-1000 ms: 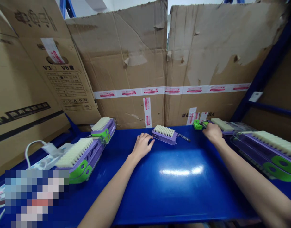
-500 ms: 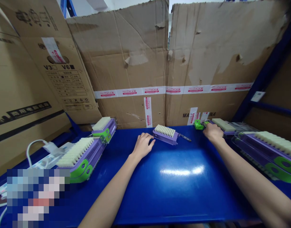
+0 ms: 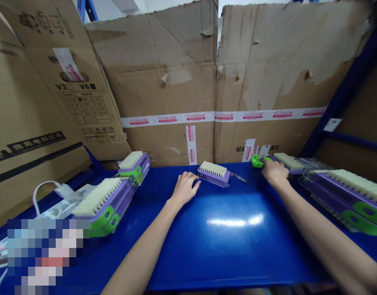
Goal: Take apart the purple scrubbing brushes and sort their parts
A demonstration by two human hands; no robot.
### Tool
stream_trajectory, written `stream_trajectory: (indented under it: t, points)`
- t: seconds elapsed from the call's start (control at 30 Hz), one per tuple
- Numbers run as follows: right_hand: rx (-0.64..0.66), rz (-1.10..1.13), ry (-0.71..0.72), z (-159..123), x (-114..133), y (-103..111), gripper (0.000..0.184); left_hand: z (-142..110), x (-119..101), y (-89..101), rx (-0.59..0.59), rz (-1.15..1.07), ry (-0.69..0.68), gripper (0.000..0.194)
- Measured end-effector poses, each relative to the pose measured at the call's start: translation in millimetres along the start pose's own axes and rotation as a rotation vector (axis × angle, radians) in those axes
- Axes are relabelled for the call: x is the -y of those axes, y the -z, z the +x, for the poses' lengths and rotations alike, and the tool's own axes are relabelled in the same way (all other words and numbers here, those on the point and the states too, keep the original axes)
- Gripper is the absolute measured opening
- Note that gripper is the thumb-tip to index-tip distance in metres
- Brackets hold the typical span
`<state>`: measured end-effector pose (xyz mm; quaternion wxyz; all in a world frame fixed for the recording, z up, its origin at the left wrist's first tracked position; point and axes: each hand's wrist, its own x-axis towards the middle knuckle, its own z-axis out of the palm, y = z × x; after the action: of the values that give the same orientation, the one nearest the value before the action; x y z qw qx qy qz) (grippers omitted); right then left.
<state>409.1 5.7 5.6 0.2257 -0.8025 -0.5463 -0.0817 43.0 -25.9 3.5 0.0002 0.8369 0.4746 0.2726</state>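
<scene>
Where the left brushes lie: on the blue surface.
Left hand: half curled, holding nothing, just beside the middle brush; contact unclear.
Middle brush: bristles up on the surface, a pen-like tool at its right; a rightward nudge could knock it askew.
Right hand: beside a green piece, fingertips hidden, grip impossible to tell; a loose pinch could let something slip.
Since the half-second-earlier frame: hands and brushes keep their places.
</scene>
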Motion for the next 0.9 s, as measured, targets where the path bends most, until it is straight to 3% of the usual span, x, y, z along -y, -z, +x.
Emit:
stream_trajectory:
  t: [0.1, 0.3, 0.9]
  points:
    - [0.029, -0.204, -0.074, -8, 8, 6, 0.021, 0, 0, -0.3, 0.002, 0.005, -0.003, 0.019]
    - [-0.051, -0.36, 0.026, -23, 14, 14, 0.028, 0, -1, -0.6, -0.008, -0.002, -0.009, 0.018]
    - [0.067, -0.417, 0.083, -38, 13, 21, 0.03, 0, 0, -1.1, 0.002, 0.028, -0.018, 0.018]
